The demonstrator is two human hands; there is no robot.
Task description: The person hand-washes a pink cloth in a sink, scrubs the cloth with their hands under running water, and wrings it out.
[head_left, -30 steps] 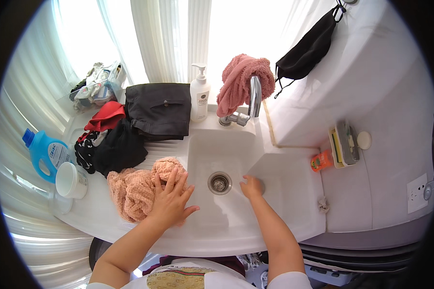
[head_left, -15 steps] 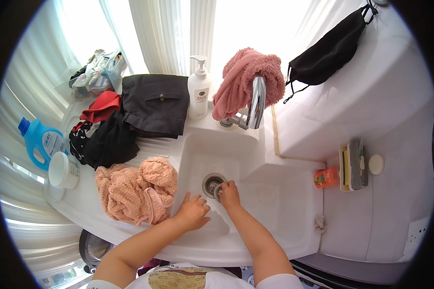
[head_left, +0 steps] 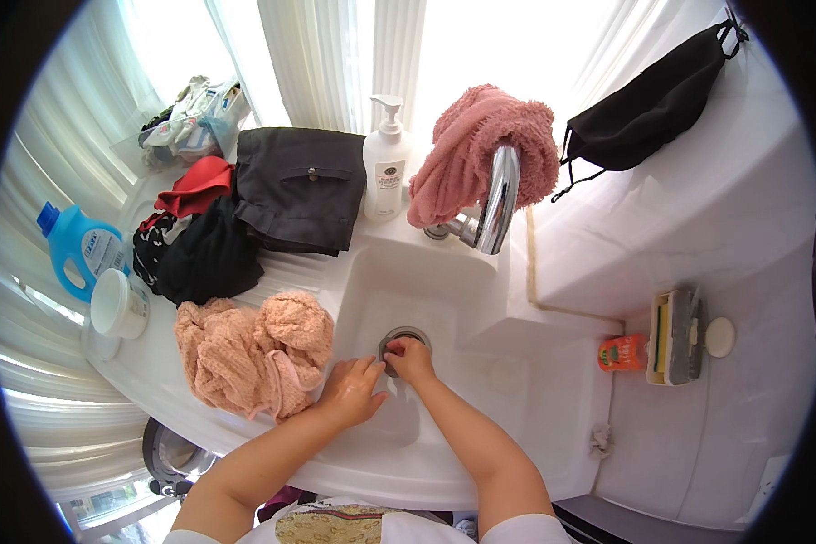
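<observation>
A white sink [head_left: 517,399] lies in front of me with a round metal drain [head_left: 408,330] in its floor. My right hand [head_left: 411,359] reaches down over the drain, its fingers pinched on a round drain stopper that they mostly hide. Close by on the left, my left hand [head_left: 352,390] is open, palm down with fingers stretched toward the drain, and holds nothing. Beside that hand a crumpled peach towel [head_left: 254,354] lies on the ribbed counter left of the basin.
A chrome faucet [head_left: 499,204] draped with a pink towel [head_left: 480,136] rises behind the basin. Around it are a white pump bottle [head_left: 386,168], folded dark trousers [head_left: 299,186], black clothes [head_left: 213,258], a blue detergent bottle [head_left: 80,249], a white tub [head_left: 118,304] and an orange bottle [head_left: 621,354].
My right hand has moved slightly left, bringing the stopper from beside the drain to over it. My left hand has shifted a little left. The view has tilted slightly.
</observation>
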